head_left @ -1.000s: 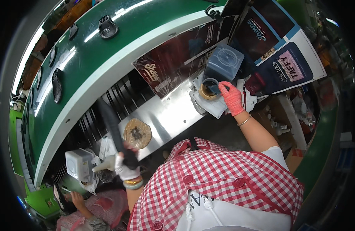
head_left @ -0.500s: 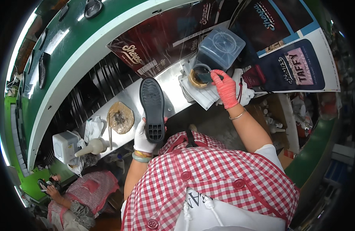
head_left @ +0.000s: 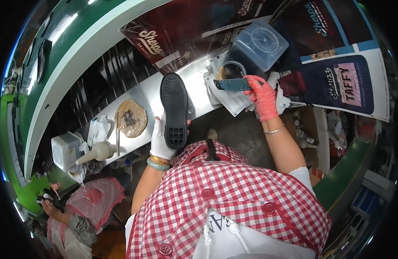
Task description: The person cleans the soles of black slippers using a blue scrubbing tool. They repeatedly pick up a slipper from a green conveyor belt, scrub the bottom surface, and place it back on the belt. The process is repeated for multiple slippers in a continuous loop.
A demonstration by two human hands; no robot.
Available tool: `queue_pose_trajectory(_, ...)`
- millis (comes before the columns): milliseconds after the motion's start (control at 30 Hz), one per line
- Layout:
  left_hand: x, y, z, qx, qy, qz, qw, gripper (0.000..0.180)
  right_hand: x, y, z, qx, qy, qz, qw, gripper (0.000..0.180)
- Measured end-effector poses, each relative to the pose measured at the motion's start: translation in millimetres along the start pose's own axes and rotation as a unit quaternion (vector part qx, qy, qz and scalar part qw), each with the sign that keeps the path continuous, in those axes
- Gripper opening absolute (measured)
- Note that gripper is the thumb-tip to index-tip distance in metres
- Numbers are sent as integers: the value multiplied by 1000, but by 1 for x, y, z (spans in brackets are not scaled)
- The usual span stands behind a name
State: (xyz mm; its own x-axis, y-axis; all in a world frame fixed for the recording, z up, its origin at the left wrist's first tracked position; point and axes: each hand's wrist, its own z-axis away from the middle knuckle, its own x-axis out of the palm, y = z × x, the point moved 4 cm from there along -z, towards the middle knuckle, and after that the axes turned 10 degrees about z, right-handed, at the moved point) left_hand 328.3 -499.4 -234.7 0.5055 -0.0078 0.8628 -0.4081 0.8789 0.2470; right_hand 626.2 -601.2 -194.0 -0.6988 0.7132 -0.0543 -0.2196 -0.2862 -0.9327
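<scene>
A black shoe sole (head_left: 175, 101) stands nearly upright in my white-gloved left hand (head_left: 161, 139), whose fingers wrap its lower end. The sole's open-celled heel part is at the bottom, by my wrist. In my pink-gloved right hand (head_left: 263, 100) is a flat dark teal strip (head_left: 234, 84), pinched at its right end. Its left end looks black and wet. Just behind the strip stands a round cup (head_left: 241, 65) with brownish residue on its rim; the strip partly hides it.
A clear plastic box (head_left: 261, 45) stands behind the cup. White sheets (head_left: 229, 101) lie under it. On the metal bench (head_left: 153, 95) lie a stained round pad (head_left: 132, 118), a nozzled bottle (head_left: 97, 152) and a white canister (head_left: 65, 151). Another person (head_left: 84, 216) sits at lower left.
My right hand has drawn the strip up out of the cup and turned it level. My left hand still holds the sole. The whole view has shifted slightly.
</scene>
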Motion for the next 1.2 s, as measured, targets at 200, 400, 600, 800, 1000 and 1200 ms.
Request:
queue_pose_trajectory(200, 24, 4, 6, 16, -3, 21, 1000, 69, 86, -67, 75, -25, -102, -1, 994, 25)
queue_pose_trajectory(400, 53, 4, 12, 49, -47, -1, 998, 73, 113, -70, 81, -35, -115, 8, 993, 26)
queue_pose_trajectory(600, 61, 3, 13, 49, -88, 10, 995, 75, 113, -70, 82, -32, -134, 27, 990, 25)
queue_pose_trajectory(800, 72, 4, 10, 111, -8, 49, 993, 72, 113, -73, 100, -45, -149, 50, 987, 23)
queue_pose_trajectory(1000, 77, 8, 7, 93, -35, 66, 993, 76, 113, -77, 116, -47, -175, 66, 981, 17)
queue_pose_trajectory(1200, 85, 6, 10, 66, -48, 82, 993, 77, 108, -82, 121, -81, -211, 123, 966, 16)
